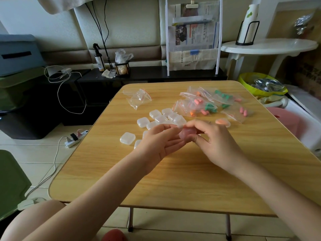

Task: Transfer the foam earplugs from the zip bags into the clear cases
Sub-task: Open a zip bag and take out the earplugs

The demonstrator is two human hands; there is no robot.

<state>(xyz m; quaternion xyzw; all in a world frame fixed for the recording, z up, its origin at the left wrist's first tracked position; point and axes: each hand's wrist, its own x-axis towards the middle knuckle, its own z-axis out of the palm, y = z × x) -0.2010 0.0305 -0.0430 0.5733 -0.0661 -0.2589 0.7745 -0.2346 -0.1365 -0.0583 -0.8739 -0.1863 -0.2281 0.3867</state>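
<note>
Holding a clear case (188,134) of pink earplugs, both hands' fingers (199,126) pinching it.

The case (188,134) held between the two hands is mostly covered by the right hand's (217,145) fingers, so its lid's position cannot be told, and what it holds shows only as a pink blur; the left hand (160,143) hides parts of two or three white cases (138,143) under it; earplugs in the heap of zip bags (205,105) overlap and cannot be counted; both forearms run off the bottom edge; the newspaper (192,34) print is too small to read.
</note>
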